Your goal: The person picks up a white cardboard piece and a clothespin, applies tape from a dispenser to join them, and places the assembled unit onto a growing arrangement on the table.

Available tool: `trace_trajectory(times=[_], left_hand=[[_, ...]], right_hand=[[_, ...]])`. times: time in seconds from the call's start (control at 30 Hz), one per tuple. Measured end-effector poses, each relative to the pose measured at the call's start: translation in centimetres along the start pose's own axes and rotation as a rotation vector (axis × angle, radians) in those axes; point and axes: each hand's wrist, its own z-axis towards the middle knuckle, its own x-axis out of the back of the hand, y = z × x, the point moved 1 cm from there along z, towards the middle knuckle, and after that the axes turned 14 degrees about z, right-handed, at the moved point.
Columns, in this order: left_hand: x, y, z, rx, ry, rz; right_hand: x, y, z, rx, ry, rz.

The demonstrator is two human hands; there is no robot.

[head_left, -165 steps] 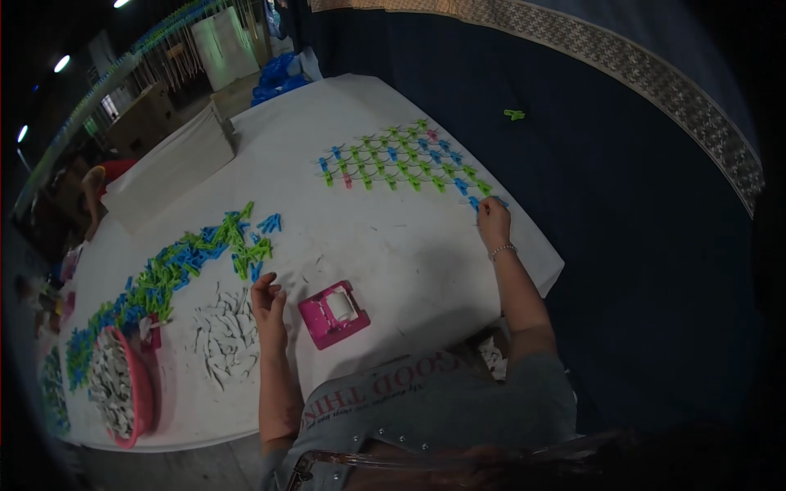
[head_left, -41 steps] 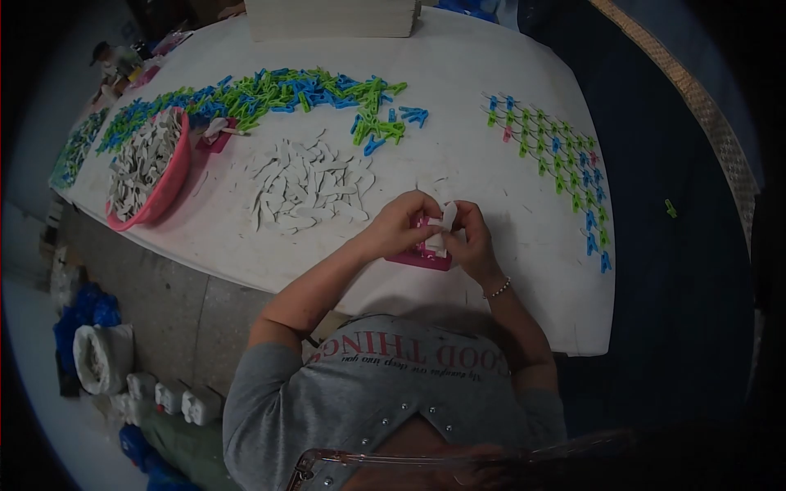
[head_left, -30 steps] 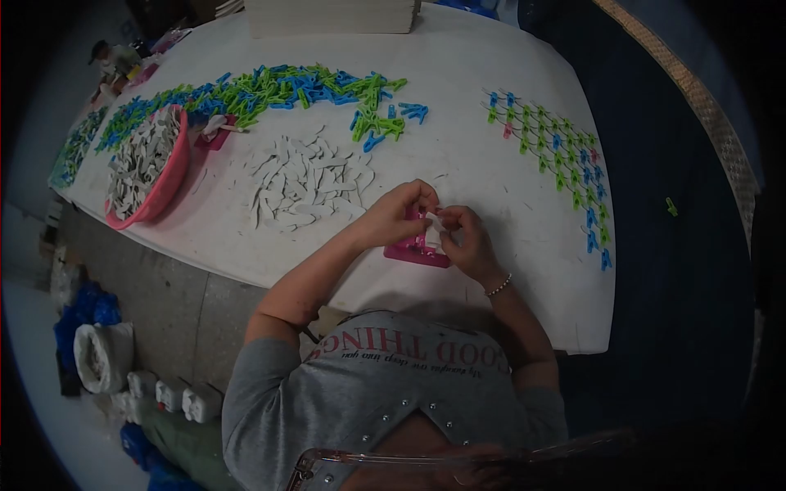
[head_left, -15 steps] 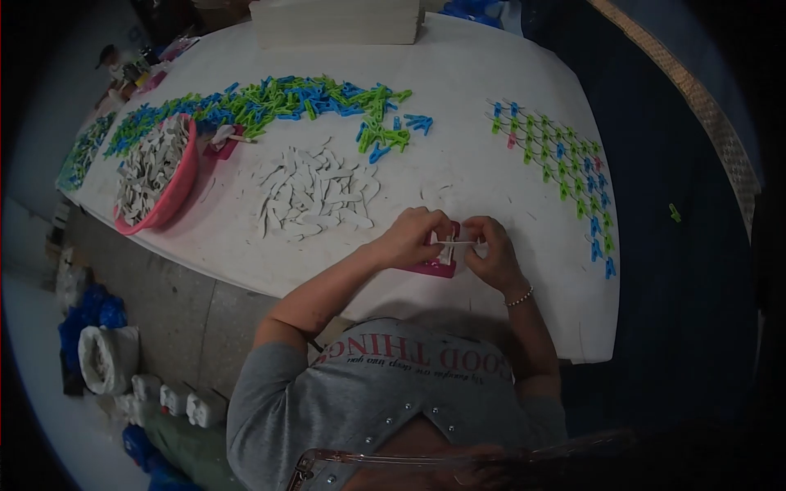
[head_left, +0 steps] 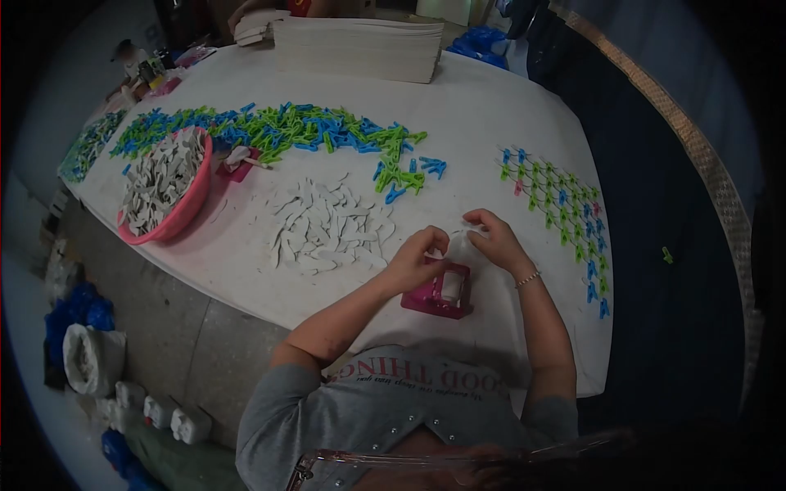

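On the white table a magenta tape dispenser (head_left: 436, 299) with a pale roll stands close to my body. My left hand (head_left: 419, 258) is just above its left side, fingers pinched on a small whitish piece. Beyond the dispenser's right side, my right hand (head_left: 494, 240) has its fingertips pressed round a thin, translucent whitish thing (head_left: 463, 244), too blurred to name. A heap of flat grey-white pieces (head_left: 332, 227) lies left of my hands. Green and blue clips (head_left: 401, 176) are piled behind it.
A pink basin (head_left: 184, 207) full of grey-white pieces stands at the left, beside another magenta dispenser (head_left: 237, 168). Rows of clips with thin wires (head_left: 561, 196) lie at the right. A stack of boards (head_left: 356, 49) is at the back, near another person's arm (head_left: 250, 10).
The view has shifted, so the table appears lower. My hands have moved away from my body, beyond the dispenser, whose roll now shows. The thin white strip between my hands is no longer stretched straight.
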Motion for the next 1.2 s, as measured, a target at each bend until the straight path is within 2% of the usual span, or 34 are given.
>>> trace_trajectory(times=[0.07,0.13,0.2,0.33,0.4,0.43,0.5,0.63,0.7,0.73,0.8,1.0,1.2], left_hand=[[1.0,-0.6,-0.2,0.055,0.046,0.052],[1.4,-1.1,-0.3,0.023,0.073,0.024],[1.8,-1.2,-0.1,-0.028,0.087,-0.002],[2.2,-1.3,-0.1,-0.013,0.107,-0.027],[2.6,-1.2,0.1,-0.004,0.109,-0.042],[2.8,-1.1,0.1,0.014,0.084,-0.097],[3.1,-1.0,0.1,0.034,0.062,-0.152],[3.2,-1.7,0.3,0.171,-0.005,-0.421],[3.3,-1.4,0.4,0.229,0.002,-0.535],[3.2,-0.9,0.5,0.237,0.008,-0.568],[3.3,-0.6,0.6,0.239,0.001,-0.597],[3.3,-0.7,0.3,0.182,-0.067,-0.498],[3.1,-0.6,0.1,0.132,-0.106,-0.426]], right_hand=[[-0.8,2.1,3.5,-0.037,-0.041,-0.284],[-2.2,4.2,6.6,0.088,-0.006,-0.547],[-3.8,4.2,8.9,0.104,-0.002,-0.753],[-5.5,6.8,12.3,0.233,0.175,-0.863],[-5.1,6.9,13.5,0.044,0.173,-0.844],[-4.6,7.1,13.1,0.041,0.178,-0.846],[-3.6,4.8,11.1,0.176,0.331,-0.699],[-2.2,2.2,7.1,0.068,0.370,-0.648],[-2.0,1.3,4.6,0.090,0.453,-0.120],[-2.1,0.6,3.1,0.077,0.435,-0.106],[-2.2,-1.1,0.2,0.169,0.394,0.202],[-3.7,-2.9,-5.1,0.214,0.360,0.399],[-4.5,-3.5,-5.7,0.180,0.287,0.288]])
